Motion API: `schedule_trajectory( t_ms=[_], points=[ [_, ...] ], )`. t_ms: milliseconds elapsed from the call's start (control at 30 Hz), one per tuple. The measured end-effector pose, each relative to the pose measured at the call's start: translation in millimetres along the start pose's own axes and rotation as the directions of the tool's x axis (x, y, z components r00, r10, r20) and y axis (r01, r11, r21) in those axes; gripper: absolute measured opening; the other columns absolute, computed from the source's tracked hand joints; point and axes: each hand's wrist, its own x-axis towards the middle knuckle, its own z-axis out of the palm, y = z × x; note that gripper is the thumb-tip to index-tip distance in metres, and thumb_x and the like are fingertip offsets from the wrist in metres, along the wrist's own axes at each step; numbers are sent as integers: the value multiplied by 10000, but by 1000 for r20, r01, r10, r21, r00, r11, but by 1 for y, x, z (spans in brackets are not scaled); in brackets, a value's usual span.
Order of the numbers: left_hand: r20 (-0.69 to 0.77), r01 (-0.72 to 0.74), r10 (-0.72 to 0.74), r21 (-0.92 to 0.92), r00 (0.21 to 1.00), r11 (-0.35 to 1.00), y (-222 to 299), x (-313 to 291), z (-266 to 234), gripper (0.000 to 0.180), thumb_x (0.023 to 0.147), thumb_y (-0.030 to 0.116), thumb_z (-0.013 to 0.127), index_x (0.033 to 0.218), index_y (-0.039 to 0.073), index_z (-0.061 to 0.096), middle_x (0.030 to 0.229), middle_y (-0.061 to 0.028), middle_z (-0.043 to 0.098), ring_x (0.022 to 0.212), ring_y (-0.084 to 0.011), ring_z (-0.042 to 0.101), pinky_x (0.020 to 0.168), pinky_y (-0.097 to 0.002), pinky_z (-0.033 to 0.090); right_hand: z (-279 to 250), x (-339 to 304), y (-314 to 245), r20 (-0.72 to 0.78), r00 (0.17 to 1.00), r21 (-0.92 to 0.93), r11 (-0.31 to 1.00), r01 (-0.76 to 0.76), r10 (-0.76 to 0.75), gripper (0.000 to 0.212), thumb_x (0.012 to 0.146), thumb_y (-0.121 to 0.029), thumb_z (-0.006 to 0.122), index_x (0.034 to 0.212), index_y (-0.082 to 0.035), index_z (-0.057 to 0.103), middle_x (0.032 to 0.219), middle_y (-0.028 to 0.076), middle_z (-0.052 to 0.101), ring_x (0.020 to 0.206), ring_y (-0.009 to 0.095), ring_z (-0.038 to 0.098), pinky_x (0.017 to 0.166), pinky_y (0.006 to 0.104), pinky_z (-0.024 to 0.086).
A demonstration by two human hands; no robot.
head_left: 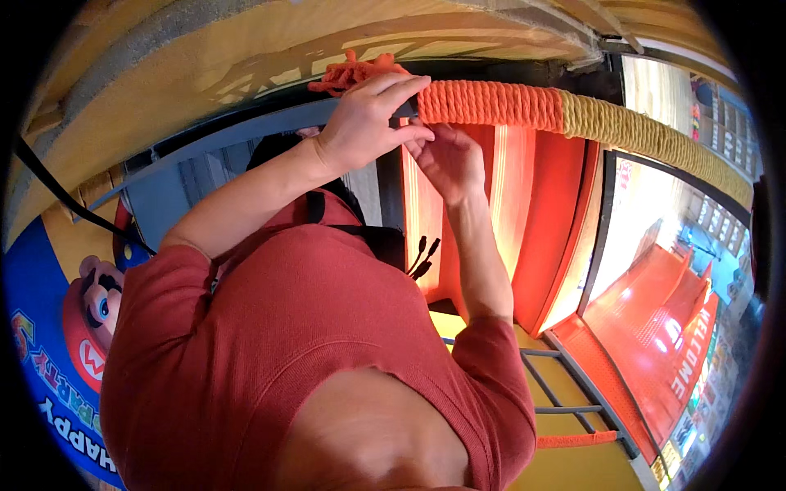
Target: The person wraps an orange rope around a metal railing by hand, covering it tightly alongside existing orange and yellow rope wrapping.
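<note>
A curved bar crosses the top of the view, wrapped in tight coils of orange rope and, further right, in tan rope. My left hand is at the left end of the orange coils, its fingers bent over the bar and its index fingertip against the last coil. Behind it sits a loose bundle of orange rope. From below, my right hand reaches the bar's underside with curled fingers. The fingertips of both hands meet just under the wrapping's end; what the right ones grip is hidden.
Wooden panelling runs close above and behind the bar. A grey metal frame with one orange-wrapped bar stands low on the right, by red panels and a bright opening. At left are a blue cartoon poster and a black cable.
</note>
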Motion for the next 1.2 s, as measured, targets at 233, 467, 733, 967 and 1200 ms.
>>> schedule_trajectory(
  t_ms=[233,467,733,967,1200],
  points=[
    [2,58,-57,-21,998,998,-2,10,3,587,614,199,879,1129,31,652,1089,-121,663,992,-275,656,850,-340,529,7,31,-40,14,980,-3,980,-200,200,432,945,-471,499,1185,-123,591,1153,47,632,1041,209,599,863,411,495],
    [49,70,-65,-97,997,993,-9,15,0,589,601,251,882,1102,32,661,1060,-103,661,938,-260,655,813,-336,530,-7,48,-67,334,943,-769,577,275,-4,501,952,-365,575,1315,-25,517,1239,137,611,1130,242,595,984,414,478],
    [88,17,-1,-175,996,984,-18,16,-3,640,569,210,908,1114,-14,661,1070,-140,671,949,-270,669,818,-337,539,3,81,-82,-16,812,-434,728,-531,583,254,983,-249,521,1090,-27,581,1020,72,610,948,141,600,836,278,477],
    [41,-60,69,-190,997,980,-25,16,2,671,556,227,915,1112,-38,650,1065,-150,670,960,-290,663,835,-349,539,13,87,-78,688,709,-626,618,475,153,269,880,-70,644,1122,20,571,1068,113,604,1009,216,604,846,323,483],
    [11,-62,67,-269,998,961,-31,18,11,657,540,244,912,1092,-14,663,1071,-143,673,962,-278,663,855,-353,536,44,57,-93,32,823,-501,721,-478,567,333,915,-91,604,1237,-34,537,1124,114,613,1051,226,601,900,349,498]
  ],
)
